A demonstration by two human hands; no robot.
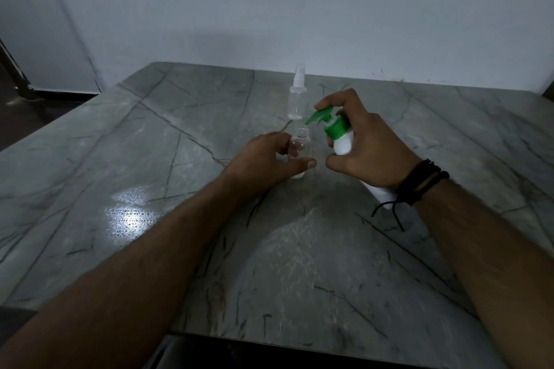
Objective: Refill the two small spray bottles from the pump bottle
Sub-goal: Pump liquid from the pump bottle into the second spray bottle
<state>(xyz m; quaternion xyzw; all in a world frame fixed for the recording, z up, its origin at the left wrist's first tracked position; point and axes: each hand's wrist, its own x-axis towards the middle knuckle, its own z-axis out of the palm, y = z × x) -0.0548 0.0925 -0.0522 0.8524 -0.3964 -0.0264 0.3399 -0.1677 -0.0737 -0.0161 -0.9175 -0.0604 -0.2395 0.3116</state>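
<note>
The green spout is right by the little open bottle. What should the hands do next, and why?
Probably press the green pump down with the right hand. Its spout tip sits just above the open neck of the small bottle, which the left hand holds upright on the table.

Grey veined marble table (186,249), two clear spray bottles (296,99) upright

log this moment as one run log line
left hand: holds open spray bottle | right hand: grips pump bottle, nozzle over its mouth | capped spray bottle: behind
</note>
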